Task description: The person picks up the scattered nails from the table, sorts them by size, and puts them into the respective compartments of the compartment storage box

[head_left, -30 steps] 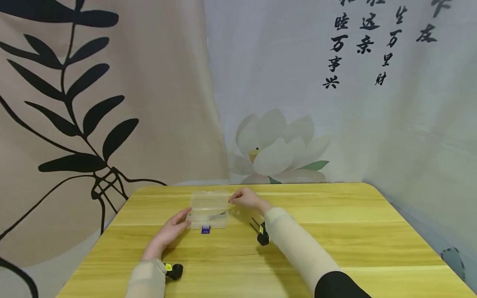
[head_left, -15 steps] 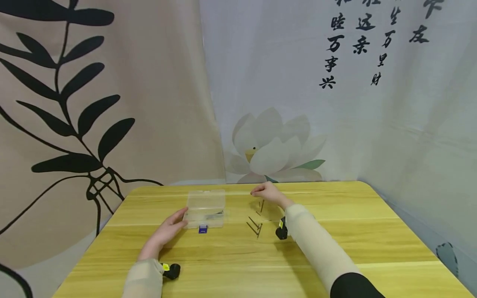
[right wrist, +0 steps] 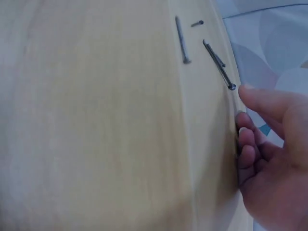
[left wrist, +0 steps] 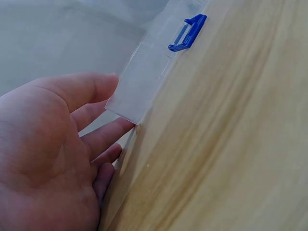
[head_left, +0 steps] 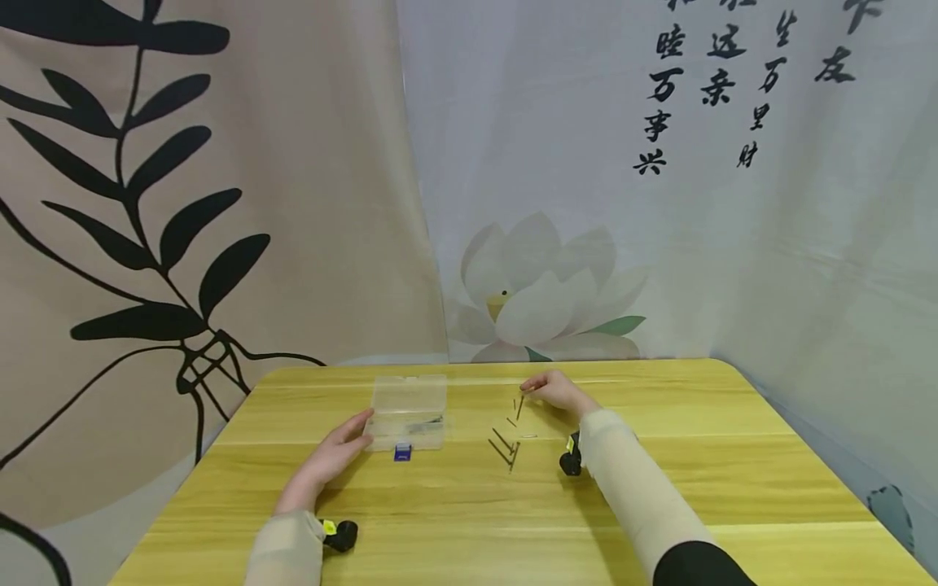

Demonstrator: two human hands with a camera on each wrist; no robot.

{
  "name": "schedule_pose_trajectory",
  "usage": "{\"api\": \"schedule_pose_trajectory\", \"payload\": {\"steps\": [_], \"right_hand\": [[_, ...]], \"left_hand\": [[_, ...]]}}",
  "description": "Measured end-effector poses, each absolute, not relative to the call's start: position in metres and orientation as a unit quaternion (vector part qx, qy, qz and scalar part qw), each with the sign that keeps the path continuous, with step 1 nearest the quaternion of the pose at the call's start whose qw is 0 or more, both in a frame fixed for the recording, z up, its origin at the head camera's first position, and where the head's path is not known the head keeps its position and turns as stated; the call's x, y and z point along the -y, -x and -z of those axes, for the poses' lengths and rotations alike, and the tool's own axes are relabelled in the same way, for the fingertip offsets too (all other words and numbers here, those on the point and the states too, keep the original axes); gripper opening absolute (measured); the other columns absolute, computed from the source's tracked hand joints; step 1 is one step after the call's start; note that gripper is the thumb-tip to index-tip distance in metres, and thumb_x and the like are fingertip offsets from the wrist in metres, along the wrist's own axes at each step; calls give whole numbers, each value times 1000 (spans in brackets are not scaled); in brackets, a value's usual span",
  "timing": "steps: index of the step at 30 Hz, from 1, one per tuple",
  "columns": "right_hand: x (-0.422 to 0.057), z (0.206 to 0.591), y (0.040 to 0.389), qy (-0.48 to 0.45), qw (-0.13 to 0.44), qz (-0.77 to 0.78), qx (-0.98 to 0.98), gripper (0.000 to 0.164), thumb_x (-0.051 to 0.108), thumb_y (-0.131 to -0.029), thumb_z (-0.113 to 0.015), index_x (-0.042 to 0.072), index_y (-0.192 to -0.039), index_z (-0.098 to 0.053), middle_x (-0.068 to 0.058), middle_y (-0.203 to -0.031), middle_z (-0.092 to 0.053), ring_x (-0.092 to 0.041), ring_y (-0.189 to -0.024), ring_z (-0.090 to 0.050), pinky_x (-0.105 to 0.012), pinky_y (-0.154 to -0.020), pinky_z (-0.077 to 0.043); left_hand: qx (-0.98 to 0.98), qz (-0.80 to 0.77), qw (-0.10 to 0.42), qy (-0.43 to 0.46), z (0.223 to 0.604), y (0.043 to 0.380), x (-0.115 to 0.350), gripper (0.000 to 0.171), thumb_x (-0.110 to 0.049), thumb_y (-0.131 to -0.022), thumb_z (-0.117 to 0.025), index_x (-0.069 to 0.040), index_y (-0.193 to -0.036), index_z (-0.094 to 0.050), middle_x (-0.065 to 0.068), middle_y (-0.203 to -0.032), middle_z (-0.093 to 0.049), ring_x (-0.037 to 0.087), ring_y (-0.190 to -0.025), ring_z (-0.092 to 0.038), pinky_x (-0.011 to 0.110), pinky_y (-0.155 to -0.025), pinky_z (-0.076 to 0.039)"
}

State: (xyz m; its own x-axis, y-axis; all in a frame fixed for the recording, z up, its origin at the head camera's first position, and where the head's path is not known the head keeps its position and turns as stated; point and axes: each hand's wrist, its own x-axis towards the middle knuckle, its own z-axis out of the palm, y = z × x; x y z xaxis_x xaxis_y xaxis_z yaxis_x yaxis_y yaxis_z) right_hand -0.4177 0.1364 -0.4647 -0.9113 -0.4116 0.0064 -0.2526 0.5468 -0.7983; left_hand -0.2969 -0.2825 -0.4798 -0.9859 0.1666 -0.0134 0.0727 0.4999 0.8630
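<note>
My left hand (head_left: 333, 456) holds the left edge of a clear plastic box (head_left: 409, 395), whose lid stands open. In the left wrist view the thumb lies on the edge of the box (left wrist: 139, 79), with other fingers behind and under its corner. A blue latch (left wrist: 188, 33) is on the front. My right hand (head_left: 560, 392) is at the far side of the table, fingers slightly bent. Its thumb tip comes right up to the head of a long nail (right wrist: 217, 62) on the wood; a gap shows between thumb and fingers.
Another long nail (right wrist: 182, 41) and a short nail (right wrist: 197, 23) lie nearby. Closer to me is a group of several nails (head_left: 501, 447). Thin dark pieces (head_left: 425, 426) show inside the box. Behind the wooden table (head_left: 440, 521) hangs a printed cloth (head_left: 550, 163).
My right hand has moved right, from the right side of the box to the far nails. My left hand stays at the box.
</note>
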Motion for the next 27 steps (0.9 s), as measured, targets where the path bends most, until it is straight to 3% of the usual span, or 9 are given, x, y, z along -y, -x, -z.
{"api": "schedule_pose_trajectory", "payload": {"steps": [12,27], "right_hand": [[-137,470,423,162,122,432,-879,32,2,-88,-66,-2,-120,-67,-17,-126,-63,-36,-124,-50,-49,-105,-38],[-132,475,425,140,105,456,-873,21,-1,-87,-67,0,-107,-74,-13,-113,-69,-33,-120,-54,-46,-103,-41]], "left_hand": [[-861,-501,54,-65,488,297,283,57,-24,-103,-49,-11,-154,-27,21,-156,-21,42,-142,-18,59,-113,-14],[-858,-504,47,-90,484,300,286,56,-19,-103,-48,-6,-153,-25,24,-156,-19,42,-142,-17,55,-114,-13]]}}
